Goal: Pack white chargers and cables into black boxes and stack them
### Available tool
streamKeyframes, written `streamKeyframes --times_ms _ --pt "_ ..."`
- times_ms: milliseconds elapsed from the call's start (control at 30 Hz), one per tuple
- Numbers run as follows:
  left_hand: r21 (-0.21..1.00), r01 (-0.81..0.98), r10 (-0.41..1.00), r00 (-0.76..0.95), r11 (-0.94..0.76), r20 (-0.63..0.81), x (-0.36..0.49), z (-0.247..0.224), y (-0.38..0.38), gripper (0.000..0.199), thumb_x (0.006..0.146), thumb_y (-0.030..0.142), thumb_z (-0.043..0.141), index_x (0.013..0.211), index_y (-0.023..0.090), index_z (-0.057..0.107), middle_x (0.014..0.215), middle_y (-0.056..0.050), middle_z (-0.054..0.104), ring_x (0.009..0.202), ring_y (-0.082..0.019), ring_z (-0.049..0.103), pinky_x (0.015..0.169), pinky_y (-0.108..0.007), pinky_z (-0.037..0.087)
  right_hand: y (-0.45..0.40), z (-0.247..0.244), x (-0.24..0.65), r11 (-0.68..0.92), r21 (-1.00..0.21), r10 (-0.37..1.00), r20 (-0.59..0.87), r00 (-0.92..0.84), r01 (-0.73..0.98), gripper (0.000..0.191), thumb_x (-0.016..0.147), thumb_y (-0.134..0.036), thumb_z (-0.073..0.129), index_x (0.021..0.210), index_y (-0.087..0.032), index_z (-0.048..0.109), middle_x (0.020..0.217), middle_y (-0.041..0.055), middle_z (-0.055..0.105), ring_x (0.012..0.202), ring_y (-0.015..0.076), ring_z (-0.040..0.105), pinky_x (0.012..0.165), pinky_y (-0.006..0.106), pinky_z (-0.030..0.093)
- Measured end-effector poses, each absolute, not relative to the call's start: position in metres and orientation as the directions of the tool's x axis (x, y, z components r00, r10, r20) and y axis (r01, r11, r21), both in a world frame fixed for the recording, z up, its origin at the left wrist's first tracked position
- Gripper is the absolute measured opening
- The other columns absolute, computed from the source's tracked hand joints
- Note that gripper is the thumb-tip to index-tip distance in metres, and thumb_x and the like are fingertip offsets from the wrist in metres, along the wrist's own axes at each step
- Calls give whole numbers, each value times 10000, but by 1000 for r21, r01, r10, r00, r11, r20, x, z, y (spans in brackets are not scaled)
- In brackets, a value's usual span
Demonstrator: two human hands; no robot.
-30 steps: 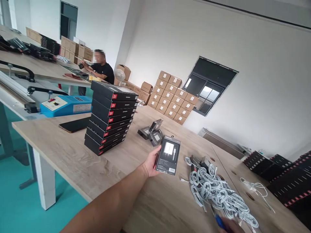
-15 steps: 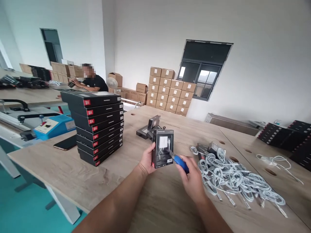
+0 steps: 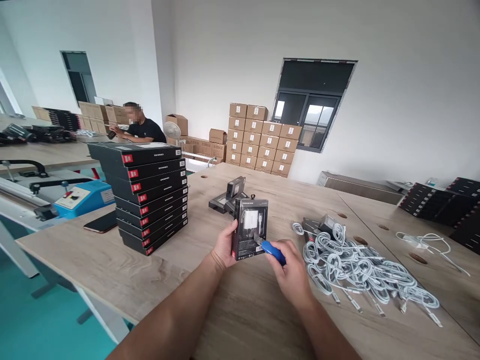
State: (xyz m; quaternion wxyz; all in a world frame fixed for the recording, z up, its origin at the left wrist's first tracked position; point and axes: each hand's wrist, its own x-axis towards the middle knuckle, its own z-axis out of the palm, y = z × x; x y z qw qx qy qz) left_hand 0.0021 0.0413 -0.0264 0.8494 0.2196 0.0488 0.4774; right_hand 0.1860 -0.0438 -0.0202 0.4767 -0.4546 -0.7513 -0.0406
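Observation:
My left hand grips the left side of a black charger box, held upright above the table. On its front a white charger and cable show, printed or behind a window; I cannot tell which. A blue utility knife is in my closed right hand. Its blade points up and left at the lower front of the box; whether it touches is unclear. Right of that hand lies a heap of coiled white cables.
Black boxes stand in a tall stack at left, beside a phone. Several small black boxes lie behind my left hand. A co-worker sits at another table. Cartons are piled by the wall.
The knife has moved slightly left, its blade now lower across the box's front. The box has shifted a little left and turned slightly. The view has shifted slightly.

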Motion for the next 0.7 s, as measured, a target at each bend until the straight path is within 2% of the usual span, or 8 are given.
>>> streamKeyframes --times_ms 167,300,400,533,700 --pt "435 -787 821 546 437 165 3 -30 44 374 906 403 582 1075 94 709 935 -137 778 934 -305 734 1010 -471 500 -41 -20 185 580 -381 638 763 -109 720 174 964 -337 565 1078 -243 657 988 58 648 929 211 636 814 336 530" --pt "473 -737 793 597 483 121 5 -29 41 494 935 475 537 1148 53 679 947 -164 772 956 -317 730 997 -464 510 -40 -20 184 567 -399 623 780 -59 720 175 964 -336 567 1083 -235 646 992 61 652 930 209 634 812 331 531" --pt "471 -741 808 582 478 96 6 -24 39 542 951 504 503 1198 46 655 944 -165 771 936 -313 734 973 -460 525 -42 -17 184 585 -381 614 784 -85 716 185 967 -331 558 1093 -237 655 994 65 653 935 212 635 816 337 535" --pt "440 -783 846 525 439 90 3 -19 39 547 964 514 470 1209 60 650 953 -160 770 916 -306 737 965 -462 530 -43 -15 186 588 -362 617 779 -112 724 187 961 -338 569 1092 -248 667 1005 64 653 945 215 642 832 344 541" --pt "449 -767 833 547 459 84 1 -23 41 508 960 465 498 1221 55 643 919 -152 773 913 -308 738 977 -463 520 -44 -17 190 592 -341 621 770 -143 731 189 959 -321 579 1108 -246 667 1019 65 647 954 210 643 839 337 540"
